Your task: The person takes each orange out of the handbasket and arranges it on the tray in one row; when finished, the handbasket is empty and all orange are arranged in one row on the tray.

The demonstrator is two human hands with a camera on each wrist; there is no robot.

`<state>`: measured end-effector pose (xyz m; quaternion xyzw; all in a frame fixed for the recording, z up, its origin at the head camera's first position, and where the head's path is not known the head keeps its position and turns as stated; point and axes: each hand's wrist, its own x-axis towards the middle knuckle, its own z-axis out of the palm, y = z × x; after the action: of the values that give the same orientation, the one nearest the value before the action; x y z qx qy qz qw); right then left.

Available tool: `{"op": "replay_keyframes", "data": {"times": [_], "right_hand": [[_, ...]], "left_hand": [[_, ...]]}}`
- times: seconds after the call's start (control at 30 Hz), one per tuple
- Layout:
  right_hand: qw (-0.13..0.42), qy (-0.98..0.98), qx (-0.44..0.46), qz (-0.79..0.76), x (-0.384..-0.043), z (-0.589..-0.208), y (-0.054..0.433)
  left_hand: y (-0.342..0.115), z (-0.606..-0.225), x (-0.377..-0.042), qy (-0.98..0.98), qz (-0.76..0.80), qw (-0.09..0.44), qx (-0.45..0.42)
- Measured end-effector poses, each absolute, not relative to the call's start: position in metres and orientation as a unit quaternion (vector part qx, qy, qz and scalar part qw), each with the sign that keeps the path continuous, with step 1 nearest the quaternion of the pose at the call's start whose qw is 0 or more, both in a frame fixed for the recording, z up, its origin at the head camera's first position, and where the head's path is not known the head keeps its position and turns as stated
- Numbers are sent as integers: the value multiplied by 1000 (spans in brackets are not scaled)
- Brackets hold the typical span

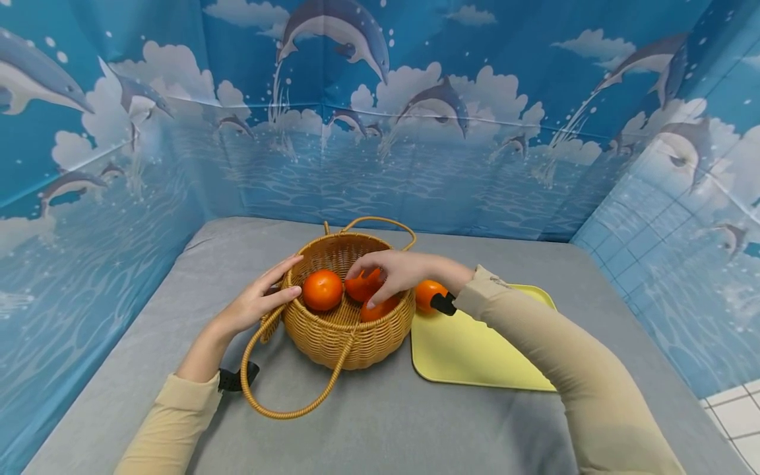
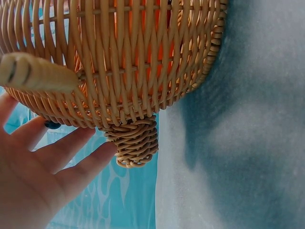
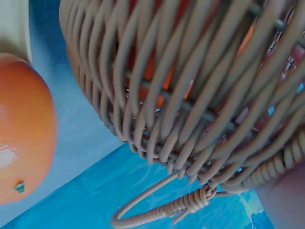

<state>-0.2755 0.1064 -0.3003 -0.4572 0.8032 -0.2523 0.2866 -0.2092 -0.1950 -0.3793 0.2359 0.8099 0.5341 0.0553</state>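
Note:
A round wicker basket stands on the grey cloth, its two loop handles folded outward. Three oranges show inside: one orange at the left, another under the right hand, and a third near the front right wall. My right hand reaches over the rim, fingers and thumb curved around the middle orange. My left hand rests on the basket's left side, fingers spread and fairly straight. In the left wrist view, those fingers lie along the weave beside a small wicker stub.
A yellow tray lies right of the basket, partly beneath the right forearm. One orange sits at its left end, close to the basket wall. The near handle loops out over the cloth. Dolphin-print curtains enclose the back and sides.

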Motion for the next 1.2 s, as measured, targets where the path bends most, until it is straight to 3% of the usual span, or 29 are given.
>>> {"op": "replay_keyframes", "data": {"times": [0.3, 0.97, 1.2], "right_hand": [[306, 788, -503, -180, -283, -309, 98], [337, 814, -468, -76, -292, -311, 88], [309, 819, -479, -70, -292, -311, 88]], "left_hand": [[-195, -380, -209, 813, 531, 56, 234], [-194, -380, -209, 812, 532, 52, 234], [-193, -380, -208, 814, 531, 53, 230]]}}
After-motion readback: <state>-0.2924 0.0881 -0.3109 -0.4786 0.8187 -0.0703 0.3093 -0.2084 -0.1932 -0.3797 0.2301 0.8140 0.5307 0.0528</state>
